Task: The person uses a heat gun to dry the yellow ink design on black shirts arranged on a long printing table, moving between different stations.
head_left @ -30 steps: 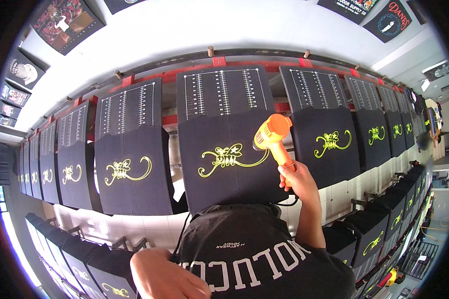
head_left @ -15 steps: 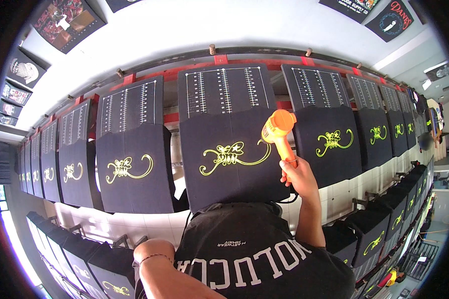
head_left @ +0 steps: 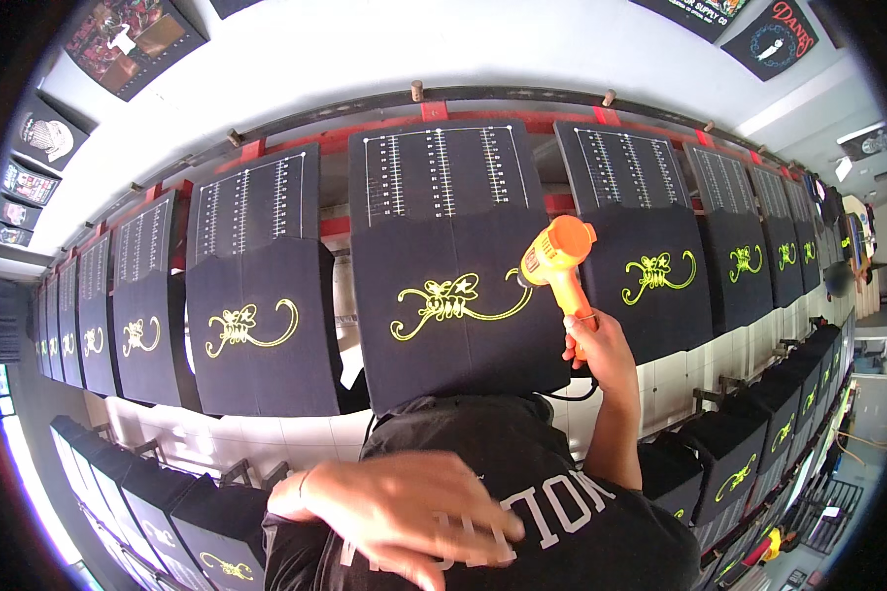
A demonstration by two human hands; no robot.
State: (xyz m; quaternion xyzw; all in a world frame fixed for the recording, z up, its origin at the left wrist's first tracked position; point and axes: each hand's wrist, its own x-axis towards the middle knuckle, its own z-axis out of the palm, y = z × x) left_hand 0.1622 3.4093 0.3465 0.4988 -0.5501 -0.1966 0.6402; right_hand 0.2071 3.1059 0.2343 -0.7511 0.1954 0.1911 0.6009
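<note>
My right hand [head_left: 598,350] is wrapped round the handle of an orange heat gun [head_left: 559,248]. Its dark nozzle is angled left and down, close to the right end of a neon-yellow line design [head_left: 448,300]. That design is printed on a black shirt [head_left: 453,369], stretched over the board straight in front of me. My left hand [head_left: 414,512] is in front of my chest, over my own dark shirt, with its fingers extended and slightly blurred. Nothing shows in it.
Neighbouring boards carry the same print: one on the left [head_left: 256,369], one on the right [head_left: 650,320], several beyond. A red rail [head_left: 522,126] runs behind them. A second row [head_left: 729,463] stands lower on both sides. A dark cord [head_left: 572,397] hangs by my right wrist.
My left hand has come into view across my chest, where mostly my forearm showed before. The heat gun has shifted slightly right, with my right hand still holding it.
</note>
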